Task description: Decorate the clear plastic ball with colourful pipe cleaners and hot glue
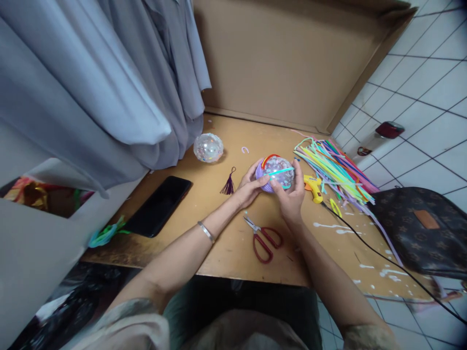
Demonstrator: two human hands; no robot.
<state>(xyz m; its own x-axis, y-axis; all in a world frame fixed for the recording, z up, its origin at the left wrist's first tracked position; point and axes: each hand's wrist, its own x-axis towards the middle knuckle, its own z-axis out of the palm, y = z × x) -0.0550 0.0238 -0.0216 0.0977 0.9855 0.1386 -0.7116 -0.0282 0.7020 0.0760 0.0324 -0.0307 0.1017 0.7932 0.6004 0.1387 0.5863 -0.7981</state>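
Note:
Between both hands, above the wooden table [219, 233], is a clear round ball [279, 166] with purple strands on its left side, a red and orange strip on top and a turquoise strip across its front. My left hand [252, 187] grips the ball from the left, thumb on the front. My right hand [293, 192] closes round its right side, thumb near the lower front. Left of the hands lies a dark purple tassel [228, 183]. Red-handled scissors [261, 238] lie below them, blades apart. A yellow glue gun [314, 188] rests just right of my right hand.
A second clear bowl-like piece [208, 148] stands at the back left. Colourful pipe cleaners [332, 167] are heaped at the right, near a brown patterned bag [419, 231]. A black phone [158, 206] lies left. The glue gun's cord [379, 253] crosses the right side. Cardboard [292, 63] stands behind.

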